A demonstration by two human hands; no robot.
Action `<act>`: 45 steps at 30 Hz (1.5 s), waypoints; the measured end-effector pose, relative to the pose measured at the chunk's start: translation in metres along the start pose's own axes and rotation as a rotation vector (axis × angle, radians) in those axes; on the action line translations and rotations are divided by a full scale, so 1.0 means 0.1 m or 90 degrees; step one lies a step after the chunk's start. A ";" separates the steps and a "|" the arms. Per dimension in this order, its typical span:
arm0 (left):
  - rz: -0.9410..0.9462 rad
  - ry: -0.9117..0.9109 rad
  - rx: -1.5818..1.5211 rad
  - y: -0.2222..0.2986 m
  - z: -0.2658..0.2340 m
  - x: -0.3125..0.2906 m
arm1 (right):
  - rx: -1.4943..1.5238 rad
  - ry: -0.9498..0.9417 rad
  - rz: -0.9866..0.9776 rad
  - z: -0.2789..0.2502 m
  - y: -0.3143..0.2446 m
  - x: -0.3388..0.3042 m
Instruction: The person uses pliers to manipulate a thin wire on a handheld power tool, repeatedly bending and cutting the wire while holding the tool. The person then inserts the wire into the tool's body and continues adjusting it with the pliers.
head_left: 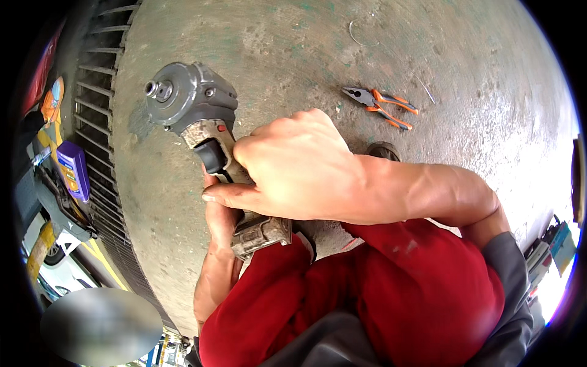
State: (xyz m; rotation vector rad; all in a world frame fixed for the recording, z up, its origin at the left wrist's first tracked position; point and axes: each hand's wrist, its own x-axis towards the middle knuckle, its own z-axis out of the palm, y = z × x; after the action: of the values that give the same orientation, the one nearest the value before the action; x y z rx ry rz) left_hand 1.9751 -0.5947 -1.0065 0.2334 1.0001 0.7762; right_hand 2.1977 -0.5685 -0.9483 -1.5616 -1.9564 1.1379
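A worn impact wrench [194,101] with a grey head, black trigger and dirty, scuffed handle is held above the floor, its drive end toward the upper left. My right hand [299,165] reaches across from the right and closes over the handle, thumb pointing left below the trigger. Under the handle, my left hand [221,214] grips it from the left side; most of its fingers are hidden behind the tool. The squared base [262,237] of the handle sticks out below both hands, just over my red-clad knee.
Combination pliers [382,107] with orange and black handles lie on the concrete floor, near a thin bent wire [361,41] and a short straight wire [426,88]. A metal drain grate [95,88] runs along the left. Beyond it stands a purple bottle [73,170].
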 end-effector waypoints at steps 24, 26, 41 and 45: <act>-0.045 -0.227 0.430 1.36 0.78 0.56 | 0.043 0.116 -0.086 -0.22 -0.26 0.44; -0.042 -0.232 0.446 1.44 0.80 0.61 | 0.030 0.117 -0.074 -0.27 -0.32 0.47; -0.042 -0.225 0.469 1.62 0.89 0.57 | -0.002 0.123 -0.104 -0.37 -0.36 0.52; -0.091 -0.255 0.463 1.60 0.86 0.58 | 0.181 0.181 -0.124 -0.68 -0.34 0.30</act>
State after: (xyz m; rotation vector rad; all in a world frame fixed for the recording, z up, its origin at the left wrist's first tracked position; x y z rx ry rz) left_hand 1.9872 -0.4269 -0.9171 0.8970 0.8674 0.1907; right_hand 2.2164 -0.5185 -0.8864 -1.2756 -1.6389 1.0020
